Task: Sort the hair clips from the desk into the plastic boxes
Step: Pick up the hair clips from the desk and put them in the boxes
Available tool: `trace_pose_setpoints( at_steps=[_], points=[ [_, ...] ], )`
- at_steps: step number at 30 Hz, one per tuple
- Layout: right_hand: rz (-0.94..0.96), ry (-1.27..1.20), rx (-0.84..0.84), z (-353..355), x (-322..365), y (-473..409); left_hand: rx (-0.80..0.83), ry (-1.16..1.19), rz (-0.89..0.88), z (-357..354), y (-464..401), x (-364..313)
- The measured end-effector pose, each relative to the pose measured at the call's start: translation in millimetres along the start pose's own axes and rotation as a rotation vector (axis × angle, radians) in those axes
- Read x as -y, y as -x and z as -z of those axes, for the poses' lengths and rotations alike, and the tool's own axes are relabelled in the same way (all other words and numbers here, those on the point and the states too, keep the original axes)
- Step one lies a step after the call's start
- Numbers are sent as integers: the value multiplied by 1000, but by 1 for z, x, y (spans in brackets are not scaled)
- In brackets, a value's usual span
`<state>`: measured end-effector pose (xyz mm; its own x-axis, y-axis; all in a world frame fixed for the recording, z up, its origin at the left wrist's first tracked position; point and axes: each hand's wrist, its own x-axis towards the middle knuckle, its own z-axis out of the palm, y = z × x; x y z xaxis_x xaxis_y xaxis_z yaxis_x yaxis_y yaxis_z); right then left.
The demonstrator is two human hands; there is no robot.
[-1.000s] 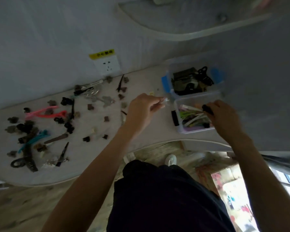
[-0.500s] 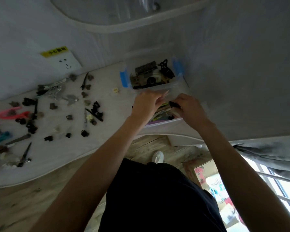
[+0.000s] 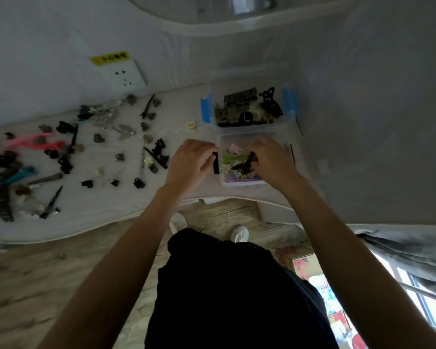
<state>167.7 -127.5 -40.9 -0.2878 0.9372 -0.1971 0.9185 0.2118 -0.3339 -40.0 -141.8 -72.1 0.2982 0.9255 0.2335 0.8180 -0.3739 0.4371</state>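
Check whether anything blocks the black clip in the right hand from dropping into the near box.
Nothing visible does. The right hand holds the black clip already over the open near box, which has no lid; only colourful clips lie below.

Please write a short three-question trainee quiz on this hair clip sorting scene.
1. True or false: the right hand is over the near box.
2. Which box has blue latches: A near, B far?
3. What lies scattered on the desk, left of the left hand?

Key: 1 true. 2 B, the far box. 3 unsorted hair clips.
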Motion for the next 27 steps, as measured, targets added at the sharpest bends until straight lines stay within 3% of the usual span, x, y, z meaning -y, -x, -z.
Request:
trace_pose_setpoints(
  at_steps=[5,8,10,17,20,23,27],
  points=[
    [179,-215,-188,-11,60,6,-208,109,431,30,52,33],
    [269,-248,-86,-41,104,-3,-177,104,744,44,86,72],
    [222,-238,31,-61,123,-17,-95,80,825,49,97,94],
    [341,-28,24,-95,176,-77,187,-71,663,40,61,125],
    [347,133,72,-104,182,-97,236,-31,718,39,52,141],
    [276,231,36,-106,182,-108,184,19,672,55,53,158],
    [146,312,35,-107,183,-119,-72,142,455,92,75,171]
  ],
)
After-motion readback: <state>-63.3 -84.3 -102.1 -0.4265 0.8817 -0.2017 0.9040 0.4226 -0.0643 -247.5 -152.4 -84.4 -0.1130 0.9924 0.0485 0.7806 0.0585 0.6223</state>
